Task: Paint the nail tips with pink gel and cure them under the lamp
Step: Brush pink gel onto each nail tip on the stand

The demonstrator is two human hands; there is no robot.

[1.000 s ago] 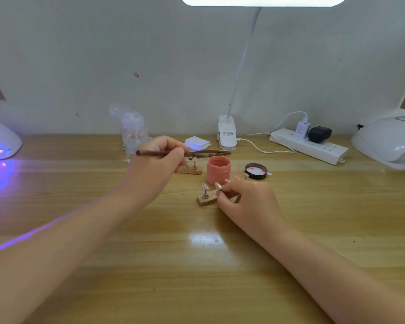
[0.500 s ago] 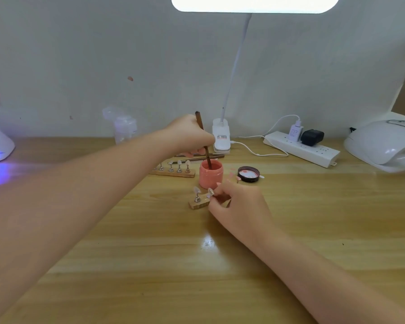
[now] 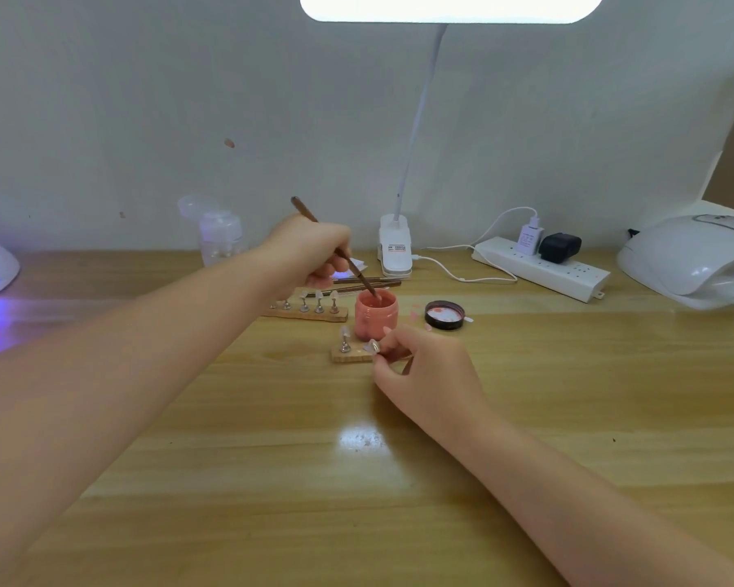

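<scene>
You are at the loading step: your left hand (image 3: 310,252) pinches the brush (image 3: 335,249) partway down its handle, fingers curled round it, and the bristle end is down inside the open pink gel jar (image 3: 376,313). Your right hand (image 3: 424,370) pinches a nail tip (image 3: 373,346) on its peg at the near end of the small wooden stand (image 3: 350,354), which sits on the counter (image 3: 357,480) just in front of the jar. By the look of it no pink is on that tip yet. Next you will need to lift the brush out, wipe off the excess on the jar's rim, and carry it to the held tip without dripping. The curing lamp (image 3: 691,260) waits far right.
</scene>
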